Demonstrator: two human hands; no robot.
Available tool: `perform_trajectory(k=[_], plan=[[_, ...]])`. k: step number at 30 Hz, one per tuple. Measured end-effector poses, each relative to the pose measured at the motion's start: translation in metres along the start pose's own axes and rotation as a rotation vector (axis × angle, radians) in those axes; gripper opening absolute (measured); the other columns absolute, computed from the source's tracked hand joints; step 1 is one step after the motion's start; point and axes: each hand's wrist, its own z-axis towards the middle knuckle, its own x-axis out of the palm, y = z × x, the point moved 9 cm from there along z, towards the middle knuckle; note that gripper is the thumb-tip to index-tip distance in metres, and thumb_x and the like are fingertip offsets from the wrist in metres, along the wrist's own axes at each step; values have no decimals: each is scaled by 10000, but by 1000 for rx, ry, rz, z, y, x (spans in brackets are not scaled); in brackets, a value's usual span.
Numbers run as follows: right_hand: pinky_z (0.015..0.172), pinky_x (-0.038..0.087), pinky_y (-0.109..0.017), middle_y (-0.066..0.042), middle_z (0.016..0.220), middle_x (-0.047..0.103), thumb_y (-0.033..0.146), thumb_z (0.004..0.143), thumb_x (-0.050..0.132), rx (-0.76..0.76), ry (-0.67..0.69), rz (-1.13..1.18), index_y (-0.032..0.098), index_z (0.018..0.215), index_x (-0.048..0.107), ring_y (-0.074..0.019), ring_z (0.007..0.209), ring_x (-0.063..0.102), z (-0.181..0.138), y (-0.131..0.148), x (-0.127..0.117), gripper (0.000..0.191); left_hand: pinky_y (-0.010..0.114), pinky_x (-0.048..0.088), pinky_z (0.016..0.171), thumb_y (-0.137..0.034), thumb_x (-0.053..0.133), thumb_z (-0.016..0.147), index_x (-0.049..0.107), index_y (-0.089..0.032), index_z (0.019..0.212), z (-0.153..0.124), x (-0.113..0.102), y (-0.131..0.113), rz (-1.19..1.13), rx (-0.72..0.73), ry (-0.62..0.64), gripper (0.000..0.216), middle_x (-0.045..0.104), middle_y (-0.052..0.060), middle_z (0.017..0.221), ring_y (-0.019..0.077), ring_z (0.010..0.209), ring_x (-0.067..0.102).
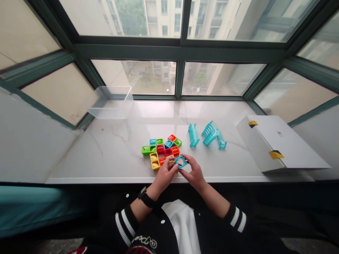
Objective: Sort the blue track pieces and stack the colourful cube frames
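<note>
Both my hands meet at the front edge of a white marble sill (111, 155). My left hand (166, 173) and my right hand (194, 172) pinch a small blue square block with a round hole (181, 161) between their fingertips, held just above the sill. Right behind it lies a cluster of coloured square blocks (161, 150) in green, red, orange, yellow and blue, pushed together flat. The blue block sits at the cluster's near right corner. A black watch is on my left wrist.
Translucent turquoise curved track pieces (209, 134) lie to the right of the cluster. A white flat box with yellow-black tape (278, 143) rests at the right. A clear plastic tub (112, 102) stands at the back left by the window.
</note>
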Motion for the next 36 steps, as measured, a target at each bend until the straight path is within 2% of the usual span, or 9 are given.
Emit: perform_trajectory(k=[4,9,14,17,21,25,31,34,36], plan=[[1067,562,-459,-113,1402,658,291,897,754,15,17,-3,277,1479,544,-297,1284,642,-2,-6,2,619,361,553,881,-542,670,959,522,-227,1259,-3,1,-6,157,45,-8,459,769,56,995,227,944,740],[1026,579,-436,-114,1380,679,316,871,792,69,3,-2,268,1461,542,-292,1231,672,-3,-15,-3,643,369,542,887,-498,608,1003,502,-238,1384,-7,1,-19,365,123,-37,473,758,50,1025,226,927,725],[1034,580,-466,-132,1384,679,350,866,798,88,-34,-25,255,1474,530,-306,1234,673,-2,-15,-12,671,461,485,1077,-399,582,999,589,-243,1351,-4,-18,-46,738,351,-196,385,721,105,1222,279,1167,663],[1020,586,-464,-132,1377,683,349,874,784,90,-35,-44,250,1451,550,-305,1233,670,-1,-17,-18,630,545,320,1243,-361,566,992,627,-220,1361,2,-28,-53,1026,443,-293,400,631,144,1432,334,1392,528],[1014,584,-456,-121,1351,688,339,860,789,114,-59,-67,250,1420,566,-297,1204,677,-1,-30,-32,609,645,77,1301,-411,539,1010,563,-201,1497,18,-41,-37,1325,362,-375,531,447,152,1645,401,1568,296],[1022,578,-470,-126,1342,671,354,857,778,171,-145,-113,235,1401,559,-290,1176,677,-6,-60,-60,599,665,109,1286,-454,516,1017,552,-208,1525,27,-45,-20,1439,310,-349,566,446,149,1650,415,1562,303],[939,616,-496,-165,1307,663,482,849,760,287,-352,-269,194,1388,558,-320,1151,678,-23,-119,-135,643,660,158,1278,-449,501,1021,574,-216,1508,27,-43,-21,1481,321,-351,544,463,140,1641,408,1548,326],[937,613,-510,-175,1314,672,531,844,743,322,-348,-351,192,1394,569,-339,1164,677,-29,-140,-157,669,656,150,1283,-435,505,1014,576,-218,1507,26,-43,-23,1473,312,-352,543,462,135,1642,407,1550,325],[961,599,-523,-178,1315,679,546,848,732,332,-316,-391,192,1399,575,-346,1176,673,-30,-150,-160,673,656,141,1285,-429,503,1013,571,-210,1513,27,-42,-23,1468,309,-349,550,456,137,1646,408,1553,318]])
